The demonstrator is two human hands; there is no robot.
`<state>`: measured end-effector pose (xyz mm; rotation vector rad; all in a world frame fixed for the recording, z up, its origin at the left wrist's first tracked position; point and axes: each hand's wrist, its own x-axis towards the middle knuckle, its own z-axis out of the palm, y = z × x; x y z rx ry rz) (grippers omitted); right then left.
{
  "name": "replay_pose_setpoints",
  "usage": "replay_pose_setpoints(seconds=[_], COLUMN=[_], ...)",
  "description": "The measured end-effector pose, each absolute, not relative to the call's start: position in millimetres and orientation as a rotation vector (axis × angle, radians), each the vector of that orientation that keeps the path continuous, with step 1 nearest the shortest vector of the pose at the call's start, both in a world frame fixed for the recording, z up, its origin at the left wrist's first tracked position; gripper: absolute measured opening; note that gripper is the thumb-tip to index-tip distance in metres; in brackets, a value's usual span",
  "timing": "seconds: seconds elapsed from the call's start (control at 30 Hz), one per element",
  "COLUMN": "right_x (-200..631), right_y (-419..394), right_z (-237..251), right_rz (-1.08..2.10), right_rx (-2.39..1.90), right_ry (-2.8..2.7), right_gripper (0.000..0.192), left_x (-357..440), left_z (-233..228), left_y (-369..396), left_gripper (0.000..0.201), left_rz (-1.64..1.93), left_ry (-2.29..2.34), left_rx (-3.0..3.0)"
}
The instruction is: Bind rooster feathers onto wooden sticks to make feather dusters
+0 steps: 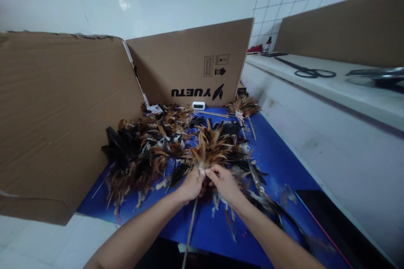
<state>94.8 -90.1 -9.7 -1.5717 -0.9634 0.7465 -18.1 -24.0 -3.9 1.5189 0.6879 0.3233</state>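
Observation:
A feather duster (208,147) with brown and black feathers fans out away from me, its thin stick (190,229) running down toward my body. My left hand (192,184) is closed around the base of the feathers, where a whitish band shows at the thumb. Close beside it, my right hand (223,181) pinches at the same base, thumb and forefinger together. Whatever lies between those right fingertips is too small to make out. Loose dark feathers (179,172) lie on the blue tabletop around both hands.
Piles of feathers (139,155) cover the left side. Scissors (261,185) lie right of my hands, near a black phone-like slab (334,222). Cardboard panels (186,63) stand behind and left. A small white device (198,105) and another feather bundle (243,105) sit at the back. More scissors (311,72) rest on the ledge.

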Motion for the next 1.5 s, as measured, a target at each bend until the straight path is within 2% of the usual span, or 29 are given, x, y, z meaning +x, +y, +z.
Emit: replay_pose_setpoints(seconds=[0.27, 0.67, 0.93, 1.13, 1.4, 1.5], right_x=[92.8, 92.7, 93.0, 94.0, 94.9, 94.0], right_y=[-83.3, -85.1, -83.7, -84.3, -85.4, -85.5], right_z=[-11.6, -16.1, -20.1, -21.0, -23.4, -22.5], right_rz=[0.771, 0.696, 0.671, 0.673, 0.737, 0.792], right_rx=[-1.51, -1.545, -1.597, -1.625, -1.645, -1.638], right_ry=[-0.77, -0.737, -0.726, -0.722, -0.692, -0.657], right_gripper=[0.025, 0.017, 0.016, 0.012, 0.011, 0.012], left_x=[-26.0, -29.2, -30.5, -31.0, -29.3, -28.5], left_z=[9.3, 41.8, 44.4, 49.4, 12.3, 4.9], left_y=[-12.9, -10.5, -5.9, 0.1, 4.3, 3.4], left_gripper=[0.036, 0.056, 0.037, 0.033, 0.025, 0.022], left_rz=[0.176, -0.139, -0.155, 0.103, 0.607, 0.683], left_ry=[0.754, 0.802, 0.669, 0.582, 0.419, 0.38], left_rx=[2.239, 2.791, 2.956, 2.917, 2.442, 2.3])
